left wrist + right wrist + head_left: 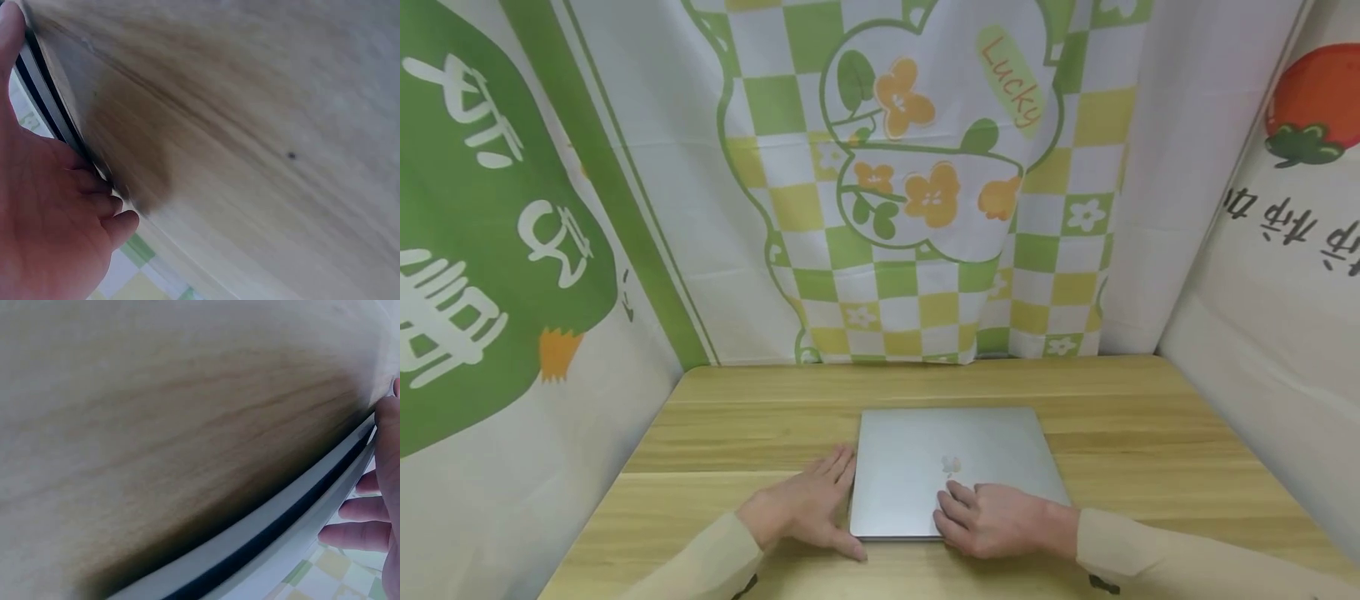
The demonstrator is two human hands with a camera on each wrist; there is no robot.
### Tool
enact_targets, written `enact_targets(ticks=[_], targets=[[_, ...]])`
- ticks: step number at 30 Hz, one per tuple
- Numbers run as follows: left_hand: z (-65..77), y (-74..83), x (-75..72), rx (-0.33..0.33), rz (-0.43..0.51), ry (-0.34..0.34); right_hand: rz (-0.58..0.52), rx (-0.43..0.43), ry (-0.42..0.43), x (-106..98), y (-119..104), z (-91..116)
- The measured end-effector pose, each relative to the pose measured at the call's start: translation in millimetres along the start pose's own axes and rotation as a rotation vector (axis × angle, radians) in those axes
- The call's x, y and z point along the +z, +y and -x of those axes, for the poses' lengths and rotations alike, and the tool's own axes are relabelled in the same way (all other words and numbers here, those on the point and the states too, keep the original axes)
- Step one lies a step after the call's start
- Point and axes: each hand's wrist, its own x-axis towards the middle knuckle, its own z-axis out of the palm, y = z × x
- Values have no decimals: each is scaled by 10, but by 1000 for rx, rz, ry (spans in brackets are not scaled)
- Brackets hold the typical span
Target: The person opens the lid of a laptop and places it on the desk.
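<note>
**Laptop (895,475), lid down**

Left hand (808,507): fingers extended, gripping nothing, along its left edge; probably a brace. Right hand (996,521): fingers bent at front edge, perhaps for purchase; can't tell if gripping. Laptop flat on table (1127,454).

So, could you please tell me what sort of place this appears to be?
Probably a fabric-screened desk booth: printed green, yellow and white checked fabric hangs behind a light wooden table, which holds a rectangular silver laptop.

Printed cloth hangings (925,187) screen a wood-grain worktop (737,433) at the back and both sides, making this a small curtained-off booth, its wider setting unclear.
</note>
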Motion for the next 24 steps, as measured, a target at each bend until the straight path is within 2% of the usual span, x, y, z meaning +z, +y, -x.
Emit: enact_targets(ticks=[10, 16, 24], targets=[[-6, 6, 43, -5, -47, 42, -17, -7, 10, -6, -1, -5], [-7, 1, 38, 2, -38, 45, -43, -11, 24, -26, 30, -34], [-40, -20, 53, 2, -70, 49, -43, -21, 74, -59, 109, -33]])
